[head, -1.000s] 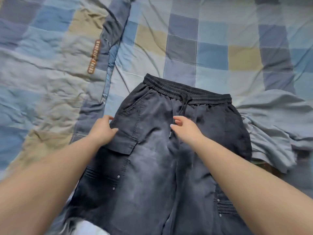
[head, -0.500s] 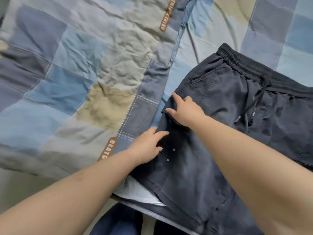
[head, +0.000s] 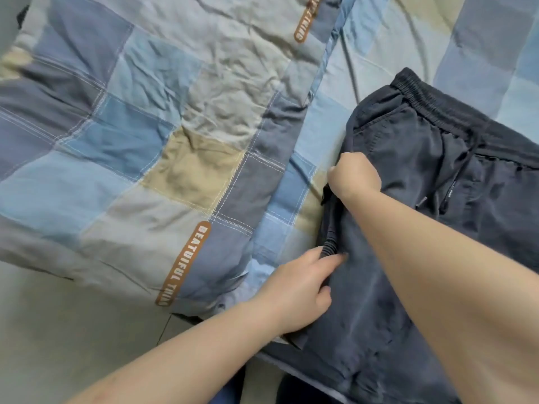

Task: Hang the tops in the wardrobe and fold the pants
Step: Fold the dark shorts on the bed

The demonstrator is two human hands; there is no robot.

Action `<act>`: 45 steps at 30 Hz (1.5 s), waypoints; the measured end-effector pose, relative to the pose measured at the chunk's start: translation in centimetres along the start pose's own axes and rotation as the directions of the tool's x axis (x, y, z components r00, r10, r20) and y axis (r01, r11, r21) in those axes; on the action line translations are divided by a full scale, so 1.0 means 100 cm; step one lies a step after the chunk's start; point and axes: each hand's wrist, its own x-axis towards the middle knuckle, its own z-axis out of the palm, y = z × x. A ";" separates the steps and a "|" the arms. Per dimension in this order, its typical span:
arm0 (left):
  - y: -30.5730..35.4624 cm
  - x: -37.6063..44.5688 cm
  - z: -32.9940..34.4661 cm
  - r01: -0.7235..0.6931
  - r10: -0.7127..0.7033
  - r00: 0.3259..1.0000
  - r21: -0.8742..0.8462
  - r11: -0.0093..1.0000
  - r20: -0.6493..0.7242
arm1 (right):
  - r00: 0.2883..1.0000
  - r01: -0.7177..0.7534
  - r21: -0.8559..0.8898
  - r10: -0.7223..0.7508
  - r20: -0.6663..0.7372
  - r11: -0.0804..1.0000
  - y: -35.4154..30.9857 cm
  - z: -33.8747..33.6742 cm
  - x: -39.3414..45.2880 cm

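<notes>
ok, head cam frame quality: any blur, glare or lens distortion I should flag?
Head view: soft, even light with no glare; the dark grey cargo pants hold only faint shadows. Slight softness overall, yet the left hand, the right hand and the orange label on the checked quilt stay sharp enough to read. Wide-angle stretch shows on the forearms at the bottom edge.

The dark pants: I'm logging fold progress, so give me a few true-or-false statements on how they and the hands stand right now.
1. The dark pants lie on a checked quilt. True.
2. The right hand grips the pants' side edge below the waistband. True.
3. The left hand is off the pants. False: it holds gathered fabric at their edge.
4. The drawstring is hidden. False: it shows below the waistband.
5. The pants hang on a hanger. False: they lie flat.
</notes>
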 end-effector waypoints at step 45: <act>0.075 0.020 0.218 0.527 -0.519 0.764 -0.094 0.845 -0.384 | 0.823 -0.557 0.571 0.493 0.283 0.603 0.461 0.055 -0.219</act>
